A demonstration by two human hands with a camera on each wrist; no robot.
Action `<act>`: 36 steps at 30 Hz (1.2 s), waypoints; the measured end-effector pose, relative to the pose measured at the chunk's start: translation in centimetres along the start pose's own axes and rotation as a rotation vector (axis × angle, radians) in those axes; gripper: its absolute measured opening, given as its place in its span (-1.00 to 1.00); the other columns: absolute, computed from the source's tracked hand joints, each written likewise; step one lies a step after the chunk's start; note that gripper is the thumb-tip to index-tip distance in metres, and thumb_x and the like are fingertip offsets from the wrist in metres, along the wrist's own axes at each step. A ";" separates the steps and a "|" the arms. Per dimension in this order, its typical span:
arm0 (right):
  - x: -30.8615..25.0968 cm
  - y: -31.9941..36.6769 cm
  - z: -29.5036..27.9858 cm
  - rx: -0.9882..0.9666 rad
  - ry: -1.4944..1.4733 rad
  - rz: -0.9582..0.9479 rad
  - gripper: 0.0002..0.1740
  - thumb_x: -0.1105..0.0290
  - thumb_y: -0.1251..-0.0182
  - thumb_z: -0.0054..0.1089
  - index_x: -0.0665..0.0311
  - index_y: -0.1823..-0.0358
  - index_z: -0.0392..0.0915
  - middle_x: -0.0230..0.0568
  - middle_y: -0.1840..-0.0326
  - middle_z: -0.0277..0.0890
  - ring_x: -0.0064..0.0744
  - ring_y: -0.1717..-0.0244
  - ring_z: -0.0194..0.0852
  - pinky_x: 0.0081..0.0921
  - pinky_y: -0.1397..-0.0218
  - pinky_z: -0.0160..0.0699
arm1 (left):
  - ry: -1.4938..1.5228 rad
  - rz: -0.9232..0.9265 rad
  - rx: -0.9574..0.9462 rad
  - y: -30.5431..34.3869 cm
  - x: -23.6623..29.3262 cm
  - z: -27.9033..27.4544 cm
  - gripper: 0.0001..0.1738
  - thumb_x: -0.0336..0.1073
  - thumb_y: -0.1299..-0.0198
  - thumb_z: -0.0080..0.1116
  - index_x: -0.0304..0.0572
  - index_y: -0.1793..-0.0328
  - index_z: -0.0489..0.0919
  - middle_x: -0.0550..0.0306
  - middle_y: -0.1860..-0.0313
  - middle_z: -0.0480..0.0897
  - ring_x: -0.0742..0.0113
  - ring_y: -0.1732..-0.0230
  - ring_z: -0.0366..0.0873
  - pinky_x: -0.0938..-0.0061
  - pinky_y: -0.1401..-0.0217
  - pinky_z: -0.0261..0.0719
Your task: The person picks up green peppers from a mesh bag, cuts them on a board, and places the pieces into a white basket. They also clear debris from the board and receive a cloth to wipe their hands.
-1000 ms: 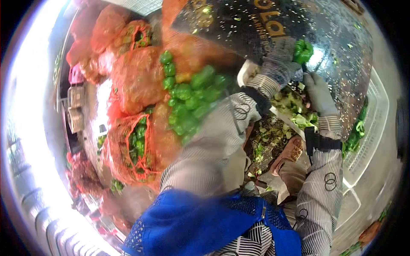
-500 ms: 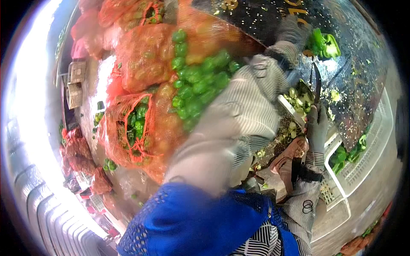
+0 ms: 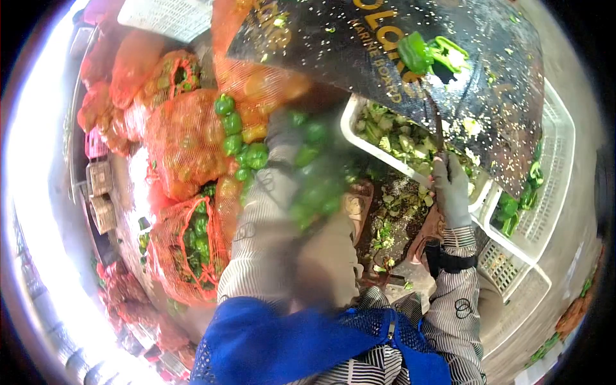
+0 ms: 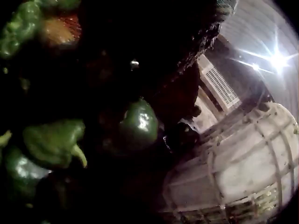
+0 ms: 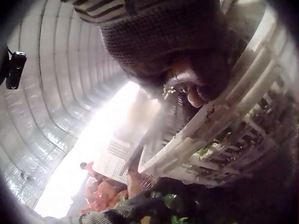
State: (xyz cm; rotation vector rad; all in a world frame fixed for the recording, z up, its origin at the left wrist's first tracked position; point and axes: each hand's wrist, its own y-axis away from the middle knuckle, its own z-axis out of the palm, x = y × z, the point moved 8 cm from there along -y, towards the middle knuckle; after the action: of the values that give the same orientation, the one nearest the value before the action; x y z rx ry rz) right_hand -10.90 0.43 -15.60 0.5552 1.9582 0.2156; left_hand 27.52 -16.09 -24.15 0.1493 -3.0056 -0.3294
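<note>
My left gloved hand (image 3: 283, 135), blurred, reaches in among whole green peppers (image 3: 317, 186) at the centre-left of the head view; its fingers cannot be made out. The left wrist view shows a green pepper (image 4: 140, 123) in deep shadow. My right gloved hand (image 3: 452, 192) grips a knife (image 3: 438, 125), its narrow blade pointing up over the black board (image 3: 385, 80). On that board lie a green pepper piece (image 3: 415, 52) and, beside it, an opened piece (image 3: 449, 56). In the right wrist view, the right hand (image 5: 187, 60) is curled above a white crate's rim (image 5: 187, 135).
Below the board stands a white crate (image 3: 385, 156) of pale green scraps. Another white crate (image 3: 552, 205) holds green pieces at the right. Red mesh sacks (image 3: 186, 141) fill the left side. Scraps litter the floor (image 3: 398, 224) between the feet.
My left hand has left the board and swung left to the pepper pile. The pepper, whole-looking at first, now lies opened on the board. My right hand has drawn back with the knife.
</note>
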 end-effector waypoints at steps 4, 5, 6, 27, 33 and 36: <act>-0.1 1.8 0.4 0.132 -0.185 -0.033 -0.57 0.15 -0.45 0.08 0.44 -0.04 0.45 -0.22 0.39 0.52 -0.51 0.51 0.47 -0.64 0.52 0.42 | 0.384 -0.064 0.195 2.8 -0.4 -5.3 -0.13 -0.15 0.03 0.45 -0.27 -0.39 0.28 -0.14 -0.30 0.41 0.01 -0.23 0.45 0.24 -0.34 0.42; 0.5 1.9 -0.2 0.251 -0.200 -0.067 -0.59 0.22 -0.43 0.09 0.45 -0.07 0.44 -0.24 0.41 0.51 -0.54 0.54 0.45 -0.64 0.55 0.41 | 0.387 -0.038 0.202 3.8 1.3 -7.2 -0.13 -0.15 0.03 0.45 -0.27 -0.39 0.28 -0.14 -0.30 0.41 0.01 -0.23 0.45 0.24 -0.34 0.42; -2.6 2.5 -0.1 0.043 -0.291 0.033 -0.55 0.30 -0.39 0.11 0.46 -0.19 0.40 -0.25 0.42 0.49 -0.55 0.56 0.43 -0.65 0.57 0.41 | 0.645 0.072 0.276 5.1 3.9 -10.1 -0.16 -0.26 0.02 0.44 -0.26 -0.39 0.28 -0.11 -0.26 0.42 0.09 -0.20 0.45 0.28 -0.31 0.44; -13.0 0.3 0.9 0.060 0.068 -0.565 -0.63 0.17 -0.34 0.12 0.41 0.16 0.40 0.09 0.49 0.45 -0.01 0.47 0.41 -0.19 0.29 0.41 | 0.912 0.369 0.205 4.5 17.7 -11.0 -0.48 -0.56 -0.13 0.21 -0.27 -0.27 0.45 -0.01 -0.16 0.58 0.24 -0.13 0.55 0.36 -0.20 0.53; -11.8 -0.9 2.3 -0.111 0.017 -0.156 -0.62 0.19 -0.36 0.10 0.42 0.10 0.37 0.15 0.43 0.47 0.09 0.40 0.47 -0.10 0.25 0.42 | 0.692 0.504 0.395 5.6 17.9 -12.6 -0.44 -0.56 -0.06 0.26 -0.16 -0.24 0.48 0.00 -0.09 0.58 0.20 -0.06 0.57 0.36 -0.15 0.55; -14.1 -0.5 2.1 -0.108 0.218 -0.306 -0.63 0.23 -0.35 0.09 0.41 0.04 0.40 0.21 0.36 0.53 0.12 0.28 0.57 -0.09 0.16 0.50 | 0.635 0.506 0.400 5.9 17.9 -12.8 -0.44 -0.50 -0.05 0.30 -0.11 -0.24 0.49 -0.01 -0.09 0.55 0.12 -0.04 0.56 0.32 -0.12 0.57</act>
State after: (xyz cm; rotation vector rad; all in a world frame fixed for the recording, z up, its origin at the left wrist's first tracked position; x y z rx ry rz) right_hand -4.22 -6.90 -5.29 0.1617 2.1980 0.1924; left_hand 10.86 -15.00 -8.57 -0.3935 -2.3243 0.3156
